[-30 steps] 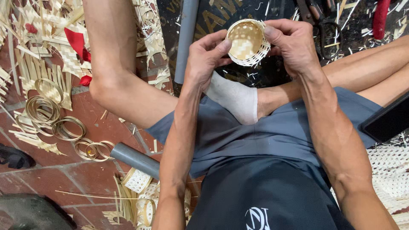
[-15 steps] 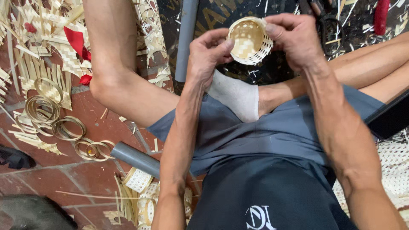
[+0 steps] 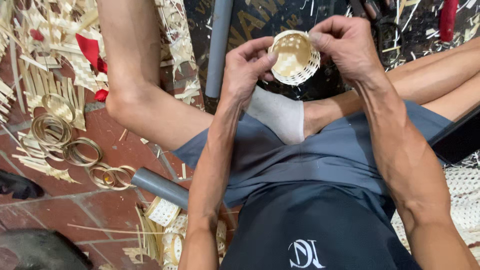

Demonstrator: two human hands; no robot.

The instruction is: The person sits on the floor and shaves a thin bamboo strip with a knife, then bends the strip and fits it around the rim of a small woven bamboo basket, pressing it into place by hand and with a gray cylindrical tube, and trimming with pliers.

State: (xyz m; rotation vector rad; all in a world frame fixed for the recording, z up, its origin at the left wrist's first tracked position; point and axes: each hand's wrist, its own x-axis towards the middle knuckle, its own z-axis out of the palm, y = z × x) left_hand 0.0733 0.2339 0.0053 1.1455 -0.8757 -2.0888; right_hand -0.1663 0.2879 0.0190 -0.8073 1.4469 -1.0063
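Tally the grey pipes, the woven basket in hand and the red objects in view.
Grey plastic pipes: 2, one upright, one lower left
Small round woven bamboo basket, held in both hands: 1
Red scraps and red handle: 2
Total: 5

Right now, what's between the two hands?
Head view: a small woven basket, gripped by the left hand and right hand on opposite sides of its rim.

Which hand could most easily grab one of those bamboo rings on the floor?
Probably the left hand. The bamboo rings lie on the floor on the person's left side. The right hand is across the basket, farther away. Both hands hold it.
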